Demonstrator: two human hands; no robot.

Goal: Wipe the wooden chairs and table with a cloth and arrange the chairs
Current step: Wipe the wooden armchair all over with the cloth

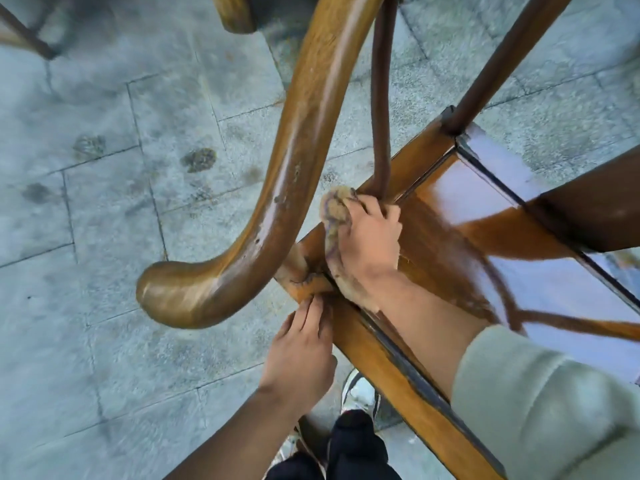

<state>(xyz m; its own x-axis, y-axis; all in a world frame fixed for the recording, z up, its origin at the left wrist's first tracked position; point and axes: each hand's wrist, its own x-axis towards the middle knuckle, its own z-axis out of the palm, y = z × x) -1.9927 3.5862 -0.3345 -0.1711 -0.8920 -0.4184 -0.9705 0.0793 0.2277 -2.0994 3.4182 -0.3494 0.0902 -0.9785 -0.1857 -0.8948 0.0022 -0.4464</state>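
A wooden armchair [446,188] with a glossy brown seat fills the right half of the head view. Its curved armrest [277,168] sweeps from the top centre down to a rounded end at the left. My right hand [367,237] presses a worn tan cloth [334,216] onto the seat's left frame rail, by the foot of a thin dark spindle [381,116]. My left hand [301,355] rests with its fingertips on the seat's front left corner, just under the armrest post, and holds nothing.
The ground is grey stone paving [104,202] with dark stains. Part of another wooden piece [235,12] shows at the top centre and a dark leg [27,32] at the top left. My shoes [360,393] stand beside the chair's front rail.
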